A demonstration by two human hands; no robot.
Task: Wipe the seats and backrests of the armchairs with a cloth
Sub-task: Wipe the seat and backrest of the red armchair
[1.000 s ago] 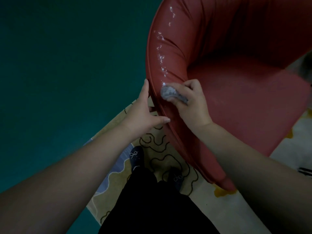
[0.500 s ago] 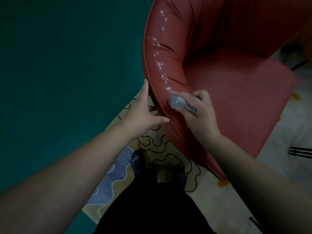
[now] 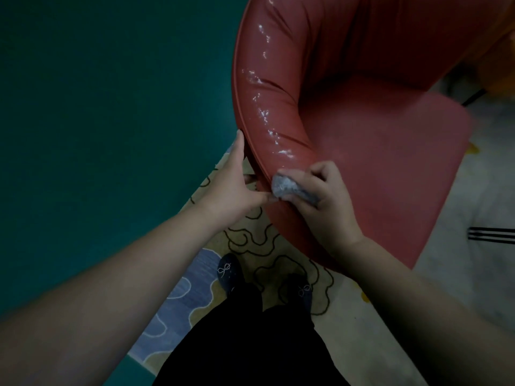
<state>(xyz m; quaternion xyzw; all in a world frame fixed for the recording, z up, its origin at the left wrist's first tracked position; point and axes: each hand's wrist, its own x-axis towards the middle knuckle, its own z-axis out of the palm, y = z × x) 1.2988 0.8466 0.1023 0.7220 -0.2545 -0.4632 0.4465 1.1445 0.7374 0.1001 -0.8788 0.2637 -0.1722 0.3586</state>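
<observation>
While we stand over the red armchair (image 3: 376, 168), our right hand (image 3: 326, 199) grips a balled grey cloth (image 3: 289, 188), fingers curled round it, pressing it on the lower end of the curved, wet-looking backrest rim (image 3: 267, 107). Our left hand (image 3: 231, 188) lies spread against the chair's outer side, fingers straight, thumb reaching almost to the cloth. Below, dark shoes (image 3: 228, 271) rest on a patterned rug (image 3: 250, 238).

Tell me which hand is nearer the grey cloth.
Right. The right hand grips the grey cloth, pressing it onto the red armchair at its curved rim. The left hand rests against the rim's outer side, thumb tip just beside the cloth.
</observation>
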